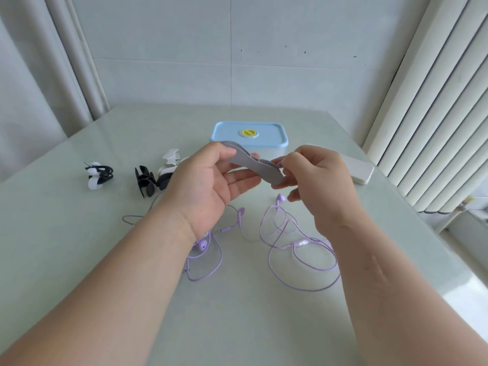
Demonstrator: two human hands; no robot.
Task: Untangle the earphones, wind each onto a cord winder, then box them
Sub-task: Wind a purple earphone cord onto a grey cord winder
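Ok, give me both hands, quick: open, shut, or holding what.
Left hand: grips one end of the grey cord winder.
Right hand: pinches the winder's other end.

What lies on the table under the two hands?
Purple earphones lie loose on the table, cords looped; three earbuds and a plug show. Left hand and right hand hold a grey cord winder above; the left wrist hides some cord.
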